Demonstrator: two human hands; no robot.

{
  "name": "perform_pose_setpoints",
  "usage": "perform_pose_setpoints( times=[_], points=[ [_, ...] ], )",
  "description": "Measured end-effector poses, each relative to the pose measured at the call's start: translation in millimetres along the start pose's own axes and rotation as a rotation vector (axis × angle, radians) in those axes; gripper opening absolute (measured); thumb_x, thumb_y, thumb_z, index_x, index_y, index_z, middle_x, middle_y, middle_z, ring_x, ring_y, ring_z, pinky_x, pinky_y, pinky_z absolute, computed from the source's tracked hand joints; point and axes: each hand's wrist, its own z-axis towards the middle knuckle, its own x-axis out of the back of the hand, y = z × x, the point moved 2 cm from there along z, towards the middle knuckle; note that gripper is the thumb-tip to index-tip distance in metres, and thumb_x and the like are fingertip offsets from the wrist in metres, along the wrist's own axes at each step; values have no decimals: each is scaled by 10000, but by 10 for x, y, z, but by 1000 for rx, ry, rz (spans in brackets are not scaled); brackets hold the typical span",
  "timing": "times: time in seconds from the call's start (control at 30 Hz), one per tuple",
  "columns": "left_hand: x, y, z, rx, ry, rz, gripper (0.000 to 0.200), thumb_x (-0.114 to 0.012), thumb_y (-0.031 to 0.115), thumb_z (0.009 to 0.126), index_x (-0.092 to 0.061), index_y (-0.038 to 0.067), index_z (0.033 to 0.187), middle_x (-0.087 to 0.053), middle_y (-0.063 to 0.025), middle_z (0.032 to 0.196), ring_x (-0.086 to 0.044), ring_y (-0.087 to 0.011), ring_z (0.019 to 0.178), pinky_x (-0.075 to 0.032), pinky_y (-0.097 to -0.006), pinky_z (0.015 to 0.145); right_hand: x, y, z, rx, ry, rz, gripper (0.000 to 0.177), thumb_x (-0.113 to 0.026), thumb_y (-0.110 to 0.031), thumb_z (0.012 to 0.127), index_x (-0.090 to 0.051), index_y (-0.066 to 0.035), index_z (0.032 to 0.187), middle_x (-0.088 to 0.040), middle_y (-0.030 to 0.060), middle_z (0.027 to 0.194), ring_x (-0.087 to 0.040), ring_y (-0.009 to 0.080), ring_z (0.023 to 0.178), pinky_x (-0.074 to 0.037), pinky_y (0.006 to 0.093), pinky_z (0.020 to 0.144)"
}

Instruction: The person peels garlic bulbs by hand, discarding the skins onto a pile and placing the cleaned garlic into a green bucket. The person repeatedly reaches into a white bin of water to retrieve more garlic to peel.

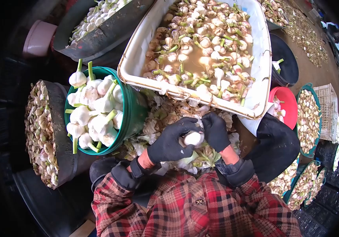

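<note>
Both my hands wear dark gloves and meet in front of my chest, over a heap of garlic skins (165, 114). My left hand (173, 142) curls round a white garlic bulb (193, 139). The fingers of my right hand (215, 132) are pinched together at the bulb's upper right side; what they grip there is too small to make out. Just beyond the hands stands a white tub (157, 81) with garlic bulbs in brown water. To the left, a green bucket (136, 114) is full of clean white bulbs with cut green stems.
Dark containers of garlic stand at the left (61, 130) and upper left (106, 33). A pink bucket (39, 38) is at the far upper left. On the right are a red bowl (290, 100), a black tub (288, 59), a pale crate (326, 112) and several garlic-filled baskets.
</note>
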Motion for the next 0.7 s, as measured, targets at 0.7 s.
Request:
perform_pose_setpoints(
  times=[0.7],
  points=[
    [815, 719, -27, 150, 158, -185, 406, -633, 265, 878, -547, 9, 1181, -601, -94, 1138, -563, -202, 1071, -425, -345, 957, 144, 97, -121, 250, -356, -348, 107, -619, -86, 803, -551, -27, 861, -566, 187, 820, -570, 400, 754, -461, 461, 653]
  ],
)
